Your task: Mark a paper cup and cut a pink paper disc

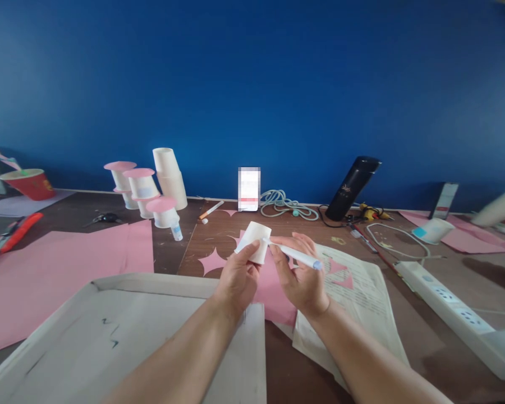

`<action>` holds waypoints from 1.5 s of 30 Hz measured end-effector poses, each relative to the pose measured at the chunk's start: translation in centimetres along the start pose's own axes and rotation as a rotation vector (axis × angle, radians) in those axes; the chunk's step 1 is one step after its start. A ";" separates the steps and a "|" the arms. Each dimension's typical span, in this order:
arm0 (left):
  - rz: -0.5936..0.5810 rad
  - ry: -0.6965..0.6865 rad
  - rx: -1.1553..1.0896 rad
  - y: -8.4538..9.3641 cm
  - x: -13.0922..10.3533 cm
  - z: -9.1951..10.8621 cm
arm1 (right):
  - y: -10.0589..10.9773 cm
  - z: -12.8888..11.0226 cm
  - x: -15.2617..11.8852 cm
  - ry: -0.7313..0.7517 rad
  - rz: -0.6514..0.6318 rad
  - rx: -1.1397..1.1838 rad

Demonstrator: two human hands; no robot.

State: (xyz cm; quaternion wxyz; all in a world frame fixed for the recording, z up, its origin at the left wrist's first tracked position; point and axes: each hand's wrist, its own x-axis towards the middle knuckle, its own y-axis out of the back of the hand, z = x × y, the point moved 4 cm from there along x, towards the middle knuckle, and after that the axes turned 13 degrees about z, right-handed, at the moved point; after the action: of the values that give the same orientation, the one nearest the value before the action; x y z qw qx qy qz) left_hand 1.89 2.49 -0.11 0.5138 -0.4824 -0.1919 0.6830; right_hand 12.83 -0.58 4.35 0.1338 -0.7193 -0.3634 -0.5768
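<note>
Tilted on its side, a white paper cup (pixel 257 234) is held in my left hand (pixel 238 276), thumb along its wall. My right hand (pixel 302 275) grips a white marker pen (pixel 297 255) with a blue end, its tip touching or very close to the cup's side. Below both hands lie pink paper (pixel 273 289) and a pink cut-out scrap (pixel 213 261). Left of them stand several white cups topped with pink discs (pixel 162 205), beside a tall stack of white cups (pixel 169 178). A pen cap (pixel 176 231) stands by the front cup.
A white box lid (pixel 151 285) and pink sheets (pixel 79 264) cover the left front. At the back are a phone (pixel 249 189), a coiled cable (pixel 281 203) and a black flask (pixel 352 189). On the right are printed paper (pixel 362 297), a power strip (pixel 446 306) and a tipped cup (pixel 434 230).
</note>
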 end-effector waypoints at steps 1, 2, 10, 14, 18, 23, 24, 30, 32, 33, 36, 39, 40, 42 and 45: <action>-0.001 0.000 0.000 0.0 0.0 0.0 | 0.0 0.0 0.0 0.001 -0.005 -0.002; -0.001 0.000 0.000 0.0 0.0 0.0 | 0.0 0.0 0.0 0.002 -0.009 -0.004; -0.036 -0.013 0.031 0.1 0.2 0.0 | -0.1 -0.1 0.1 0.002 -0.037 -0.001; -0.041 -0.023 0.027 0.1 0.3 -0.1 | -0.1 0.0 0.0 -0.004 -0.052 -0.002; -0.034 -0.023 0.024 0.2 0.3 -0.1 | -0.2 0.0 0.0 -0.007 -0.052 0.000; -0.041 -0.018 0.018 0.2 0.6 -0.2 | -0.3 0.0 0.0 -0.007 -0.063 0.000; -0.040 -0.019 0.018 0.2 0.7 -0.2 | -0.3 0.0 0.0 -0.007 -0.067 -0.001; -0.080 -0.058 0.053 0.3 0.9 -0.4 | 0.0 0.0 0.2 -0.027 -0.023 0.027; -0.127 -0.083 0.069 0.3 0.9 -0.5 | 0.2 0.0 0.3 -0.027 0.013 0.042; -0.147 -0.097 0.075 0.3 0.9 -0.5 | 0.3 0.0 0.3 -0.024 0.025 0.045; -0.167 -0.126 0.090 0.3 0.9 -0.5 | 0.3 0.1 0.3 -0.014 0.028 0.052; -0.167 -0.134 0.118 0.3 0.9 -0.6 | 0.2 0.1 0.2 -0.009 0.009 0.055; -0.174 -0.141 0.126 0.2 0.9 -0.6 | 0.2 0.1 0.2 -0.007 0.003 0.054; -0.203 -0.161 0.142 0.2 0.8 -0.6 | 0.1 0.0 0.2 -0.001 -0.004 0.050; -0.236 -0.196 0.176 0.1 0.7 -0.6 | 0.0 -0.1 0.1 0.002 -0.015 0.043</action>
State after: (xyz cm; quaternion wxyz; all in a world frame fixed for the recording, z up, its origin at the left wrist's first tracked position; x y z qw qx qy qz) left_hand 2.38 2.97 -0.80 0.6096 -0.3408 -0.2357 0.6758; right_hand 12.77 -0.60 4.52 0.1452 -0.7129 -0.3808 -0.5706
